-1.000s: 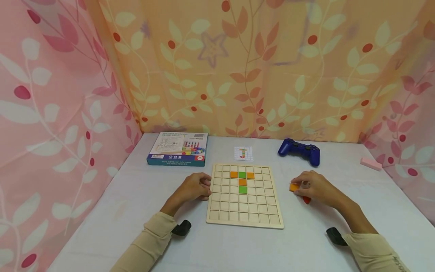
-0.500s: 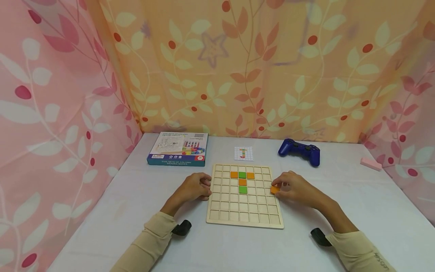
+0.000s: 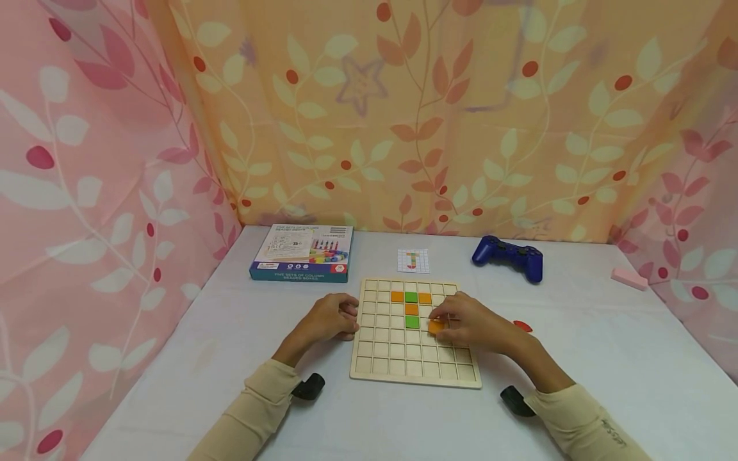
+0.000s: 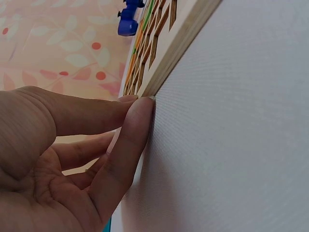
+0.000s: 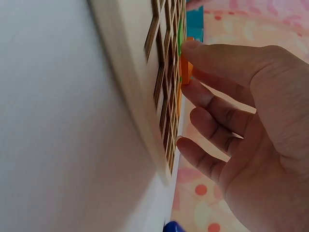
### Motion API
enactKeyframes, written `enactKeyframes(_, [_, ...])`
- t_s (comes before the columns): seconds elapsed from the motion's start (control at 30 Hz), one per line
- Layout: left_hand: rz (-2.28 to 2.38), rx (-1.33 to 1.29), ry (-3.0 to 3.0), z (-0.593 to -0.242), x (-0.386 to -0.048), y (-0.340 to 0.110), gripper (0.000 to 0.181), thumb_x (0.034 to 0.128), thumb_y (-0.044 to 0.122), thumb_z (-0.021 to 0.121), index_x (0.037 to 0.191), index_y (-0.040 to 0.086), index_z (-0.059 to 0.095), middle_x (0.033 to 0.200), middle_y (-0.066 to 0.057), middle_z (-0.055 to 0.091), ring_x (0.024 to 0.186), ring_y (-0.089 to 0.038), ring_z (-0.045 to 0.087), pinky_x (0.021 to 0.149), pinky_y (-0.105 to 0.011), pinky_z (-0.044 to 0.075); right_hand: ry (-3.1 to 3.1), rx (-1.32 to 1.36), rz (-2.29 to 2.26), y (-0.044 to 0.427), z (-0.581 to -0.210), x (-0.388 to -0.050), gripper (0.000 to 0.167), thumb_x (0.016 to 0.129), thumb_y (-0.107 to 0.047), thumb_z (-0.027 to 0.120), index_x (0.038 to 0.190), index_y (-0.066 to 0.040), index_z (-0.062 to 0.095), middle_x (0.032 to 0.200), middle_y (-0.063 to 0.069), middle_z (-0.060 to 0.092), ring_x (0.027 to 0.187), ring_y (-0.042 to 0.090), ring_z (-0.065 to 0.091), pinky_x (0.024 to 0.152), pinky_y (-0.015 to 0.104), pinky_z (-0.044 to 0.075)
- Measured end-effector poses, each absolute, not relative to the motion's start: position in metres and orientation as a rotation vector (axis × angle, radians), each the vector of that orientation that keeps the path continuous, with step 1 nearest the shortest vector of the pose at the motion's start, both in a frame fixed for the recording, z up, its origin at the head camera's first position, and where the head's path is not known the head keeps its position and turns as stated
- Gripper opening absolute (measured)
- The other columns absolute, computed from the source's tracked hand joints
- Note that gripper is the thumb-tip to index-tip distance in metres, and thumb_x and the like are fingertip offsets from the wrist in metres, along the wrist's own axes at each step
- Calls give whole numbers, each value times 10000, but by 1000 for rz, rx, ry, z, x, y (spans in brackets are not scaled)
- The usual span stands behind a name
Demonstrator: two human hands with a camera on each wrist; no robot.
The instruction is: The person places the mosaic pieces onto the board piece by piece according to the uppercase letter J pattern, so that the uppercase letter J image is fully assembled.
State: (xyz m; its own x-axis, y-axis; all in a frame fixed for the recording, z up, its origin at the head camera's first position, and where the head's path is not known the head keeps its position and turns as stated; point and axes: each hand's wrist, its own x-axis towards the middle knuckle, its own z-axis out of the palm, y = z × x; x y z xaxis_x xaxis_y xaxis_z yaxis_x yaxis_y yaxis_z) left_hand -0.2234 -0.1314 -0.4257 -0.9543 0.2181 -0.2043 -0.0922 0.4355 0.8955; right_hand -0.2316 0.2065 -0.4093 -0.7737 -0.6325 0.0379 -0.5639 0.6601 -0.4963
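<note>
A wooden grid board (image 3: pixel 415 381) lies on the white table, with several orange and green tiles in a T shape, such as a green tile (image 3: pixel 412 322) at the foot of the stem. At the board's left edge, my left hand (image 3: pixel 330 317) holds the rim; thumb and a finger (image 4: pixel 137 121) meet there in the left wrist view. My right hand (image 3: pixel 475 322) is over the board's right half and pinches an orange tile (image 3: pixel 436 326) between thumb and finger. That orange tile (image 5: pixel 185 70) stands close to the grid in the right wrist view.
Behind the board lies a small pattern card (image 3: pixel 413 260). A boxed set (image 3: pixel 300 253) is at the back left, a blue game controller (image 3: pixel 508 257) at the back right. Near my right forearm lies a red piece (image 3: pixel 522 326); a pink block (image 3: pixel 630 278) is far right.
My right hand has moved left with the orange tile, from the table beside the board to above its right half. The red piece remains behind on the table. My left hand has stayed put.
</note>
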Motion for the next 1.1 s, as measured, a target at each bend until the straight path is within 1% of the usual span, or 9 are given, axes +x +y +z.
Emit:
enactKeyframes(0.1, [1526, 110, 2405, -425, -223, -131, 471, 889, -55, 780, 1336, -42, 635, 1082, -126, 642, 860, -188, 661, 709, -301, 661, 2728, -1031, -731, 198, -410, -232, 269, 931, -309, 818, 1159, -168, 794, 1081, -83, 701, 1032, 163, 535, 878, 332, 500])
enactKeyframes(0.2, [1519, 110, 2411, -425, -223, -131, 471, 888, -52, 783, 1335, -39, 636, 1080, -124, 643, 862, -189, 661, 708, -298, 660, 2709, -1052, -725, 189, -410, -232, 270, 930, -300, 816, 1157, -156, 798, 1098, -70, 708, 1059, 170, 543, 926, 366, 515])
enactKeyframes(0.3, [1514, 112, 2414, -425, -223, -132, 476, 885, -52, 786, 1336, -40, 636, 1081, -124, 644, 868, -191, 659, 705, -297, 659, 2696, -1060, -719, 180, -410, -233, 277, 928, -300, 816, 1159, -146, 800, 1093, -68, 713, 1054, 170, 541, 928, 378, 519])
enactKeyframes(0.43, [1510, 111, 2411, -425, -223, -132, 478, 886, -49, 788, 1338, -38, 634, 1080, -125, 643, 867, -191, 659, 706, -297, 658, 2693, -1108, -702, 172, -410, -232, 261, 916, -272, 832, 1139, -140, 806, 1068, -64, 721, 1017, 162, 544, 893, 357, 515])
enactKeyframes(0.5, [1510, 104, 2405, -425, -223, -131, 475, 889, -48, 785, 1339, -36, 633, 1081, -125, 641, 865, -192, 659, 708, -297, 658, 2695, -1130, -688, 169, -410, -232, 246, 913, -263, 836, 1127, -147, 805, 1077, -63, 721, 1028, 159, 550, 914, 364, 517])
enactKeyframes(0.7, [1515, 104, 2402, -423, -223, -131, 475, 887, -56, 780, 1338, -41, 632, 1081, -128, 640, 867, -194, 660, 706, -299, 660, 2695, -1119, -658, 166, -411, -232, 239, 919, -270, 834, 1131, -165, 803, 1094, -66, 715, 1072, 172, 554, 968, 416, 519])
enactKeyframes(0.93, [1525, 110, 2408, -423, -223, -130, 466, 881, -63, 778, 1325, -48, 637, 1072, -125, 641, 872, -195, 656, 698, -297, 659, 2698, -1109, -652, 165, -413, -232, 221, 921, -246, 830, 1126, -165, 812, 1094, -71, 715, 1061, 167, 541, 942, 398, 510])
enactKeyframes(1.1, [1516, 105, 2408, -423, -222, -130, 462, 892, -57, 776, 1331, -40, 634, 1080, -123, 635, 871, -196, 655, 708, -296, 659, 2700, -1118, -631, 164, -413, -231, 212, 924, -239, 824, 1121, -161, 819, 1077, -71, 706, 1080, 174, 545, 978, 429, 515])
